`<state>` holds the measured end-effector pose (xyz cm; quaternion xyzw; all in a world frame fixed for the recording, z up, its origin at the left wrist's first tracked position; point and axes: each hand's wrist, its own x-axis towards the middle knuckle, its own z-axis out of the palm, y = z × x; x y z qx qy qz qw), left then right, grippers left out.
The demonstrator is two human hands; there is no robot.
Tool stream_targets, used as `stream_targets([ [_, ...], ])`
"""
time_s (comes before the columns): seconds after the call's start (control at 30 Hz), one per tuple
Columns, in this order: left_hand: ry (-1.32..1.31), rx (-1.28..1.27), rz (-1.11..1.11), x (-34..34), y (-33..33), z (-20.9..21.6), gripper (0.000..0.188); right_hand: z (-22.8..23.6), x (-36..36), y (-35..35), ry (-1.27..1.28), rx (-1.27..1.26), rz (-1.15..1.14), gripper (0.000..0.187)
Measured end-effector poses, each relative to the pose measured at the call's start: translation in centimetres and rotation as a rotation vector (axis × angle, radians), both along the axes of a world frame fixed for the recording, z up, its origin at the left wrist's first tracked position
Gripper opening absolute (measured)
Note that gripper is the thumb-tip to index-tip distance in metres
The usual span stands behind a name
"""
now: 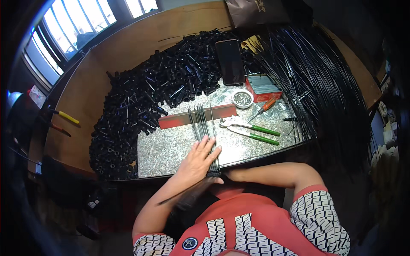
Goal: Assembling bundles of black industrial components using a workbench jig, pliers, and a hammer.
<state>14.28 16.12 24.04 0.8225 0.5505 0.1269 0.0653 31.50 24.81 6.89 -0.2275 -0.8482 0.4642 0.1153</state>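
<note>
My left hand (pixel 198 160) lies flat over a bunch of thin dark rods (pixel 200 123), its fingers stretched and slightly apart. The rods point away from me across the speckled tabletop (pixel 166 149), their far ends resting over a long red bar (pixel 171 121). Dark ends of the bunch stick out past the front edge by my wrist. My right hand (pixel 232 175) reaches in from the right to those near ends; its fingers are hidden below the edge. One blurred dark strip (pixel 181 194) crosses my left forearm.
A heap of black tubular parts (pixel 149 85) covers the left and back. Green-handled pliers (pixel 256 132), an orange-handled screwdriver (pixel 267 105), a round white dish (pixel 243 99), a red box (pixel 262 87) and a phone (pixel 229 62) lie right. Many long black rods (pixel 324 77) spread beyond.
</note>
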Motion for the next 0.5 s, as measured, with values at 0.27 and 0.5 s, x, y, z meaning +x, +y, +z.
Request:
stream_targets([
  [0.27, 0.209, 0.181, -0.036, 0.1, 0.7, -2.5, 0.088, 10.5, 2.6, 0.6, -0.756, -0.015, 0.763, 0.030],
  [0.5, 0.092, 0.102, 0.103, 0.2, -0.3, -1.3, 0.090, 26.4, 4.0, 7.8, -0.340, 0.173, 0.492, 0.018],
])
